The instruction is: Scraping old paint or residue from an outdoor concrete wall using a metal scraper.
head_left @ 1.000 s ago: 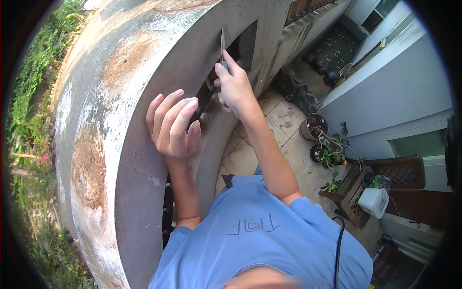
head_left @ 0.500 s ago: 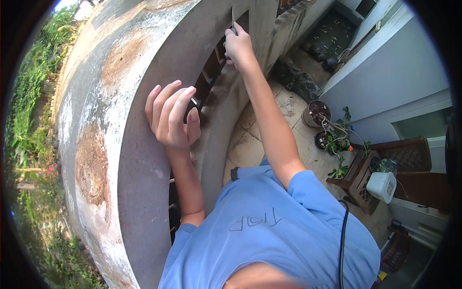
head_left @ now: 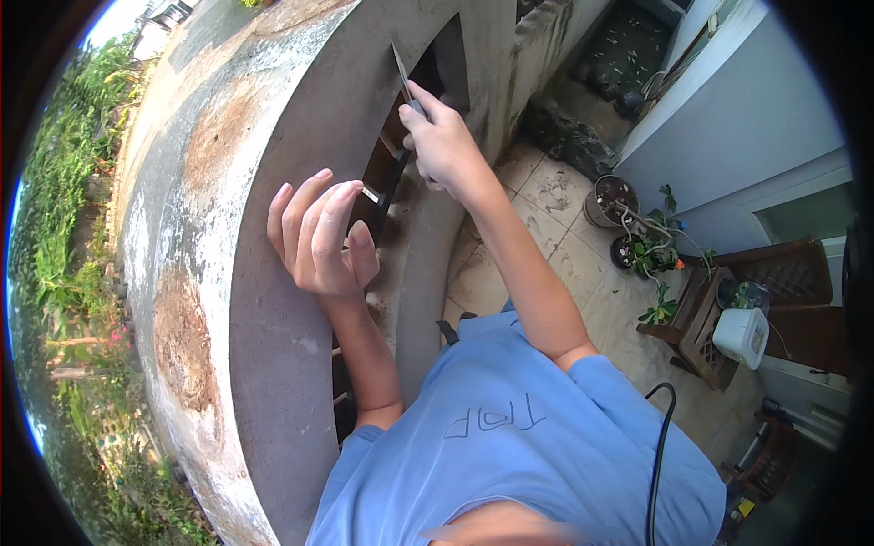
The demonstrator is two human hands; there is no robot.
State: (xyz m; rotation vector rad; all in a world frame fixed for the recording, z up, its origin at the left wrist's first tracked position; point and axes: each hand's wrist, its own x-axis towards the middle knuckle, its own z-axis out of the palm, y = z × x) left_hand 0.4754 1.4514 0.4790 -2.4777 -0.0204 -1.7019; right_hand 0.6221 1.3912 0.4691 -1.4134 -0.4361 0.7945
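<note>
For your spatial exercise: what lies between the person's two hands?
In the head view, a dark opening in the concrete wall separates left hand from right hand.

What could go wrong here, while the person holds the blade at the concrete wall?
The right hand grips a thin flat blade against the edge of the concrete wall; if it slips, the fingers could scrape the rough concrete. The left hand rests open on the wall close below, so a slipping blade might reach it. A dropped blade could fall onto the tiled floor below.
</note>
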